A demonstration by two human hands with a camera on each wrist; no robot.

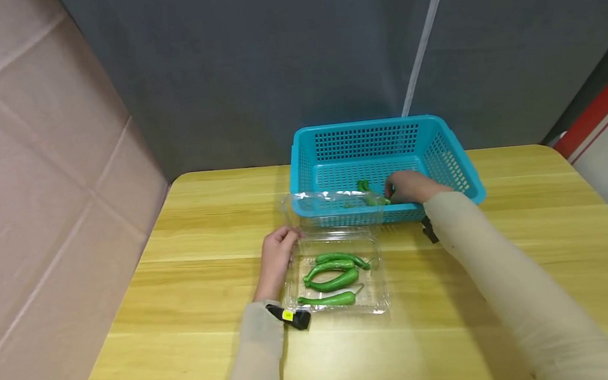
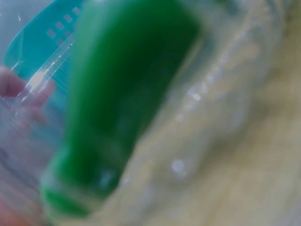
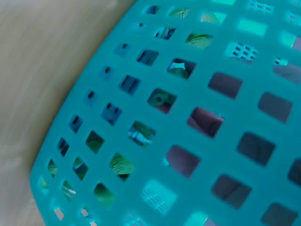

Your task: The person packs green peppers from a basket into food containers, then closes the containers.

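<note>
A clear plastic clamshell box (image 1: 376, 301) lies with its lid raised, several green chili peppers (image 1: 333, 281) in its base. My left hand (image 1: 277, 255) pinches the box's left edge near the hinge. Close up and blurred in the left wrist view is one green pepper (image 2: 122, 94); fingers show through plastic at that view's left, whose I cannot tell. My right hand (image 1: 412, 186) reaches over the front rim into the blue basket (image 1: 369, 125), its curled fingertips at a green pepper (image 1: 383, 201). Basket wall (image 3: 188, 99) hides most of that hand in the right wrist view.
More green peppers (image 1: 363, 185) lie in the basket, partly behind the raised lid (image 1: 332, 202). Both basket and box stand on a wooden table (image 1: 197, 272), with a dark grey partition (image 1: 244, 68) behind it and a pinkish covered wall (image 1: 37, 177) to the left.
</note>
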